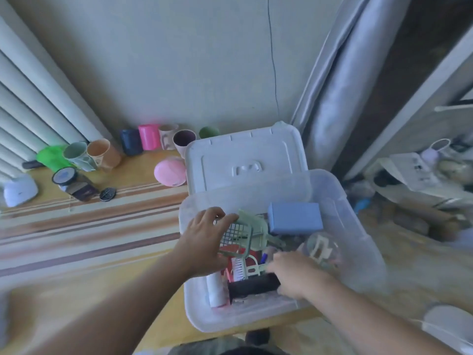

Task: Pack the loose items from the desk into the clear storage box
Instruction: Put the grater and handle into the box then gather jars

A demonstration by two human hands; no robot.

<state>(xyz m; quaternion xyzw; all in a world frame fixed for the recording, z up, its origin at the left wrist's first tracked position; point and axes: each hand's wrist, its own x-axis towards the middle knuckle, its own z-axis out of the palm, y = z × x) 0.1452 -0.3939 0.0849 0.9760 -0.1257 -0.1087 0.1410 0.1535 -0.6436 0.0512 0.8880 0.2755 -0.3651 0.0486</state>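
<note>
The clear storage box (358, 234) stands at the desk's right end, its white lid (243, 160) propped open behind it. Inside lie a blue block (294, 217), a pale green mesh basket (243, 234), a white roll (216, 288), a black box (253, 284) and a clear round item (321, 248). My left hand (204, 242) reaches over the box's left wall and grips the mesh basket. My right hand (291, 272) is inside the box, fingers closed on the black box's right end. The frame is motion-blurred.
Several cups (102, 152) line the back of the wooden desk (89, 226) by the wall. A pink round lid (170, 172), a dark jar (74, 184), a small dark disc (108, 194) and a white device (19, 192) lie on the left.
</note>
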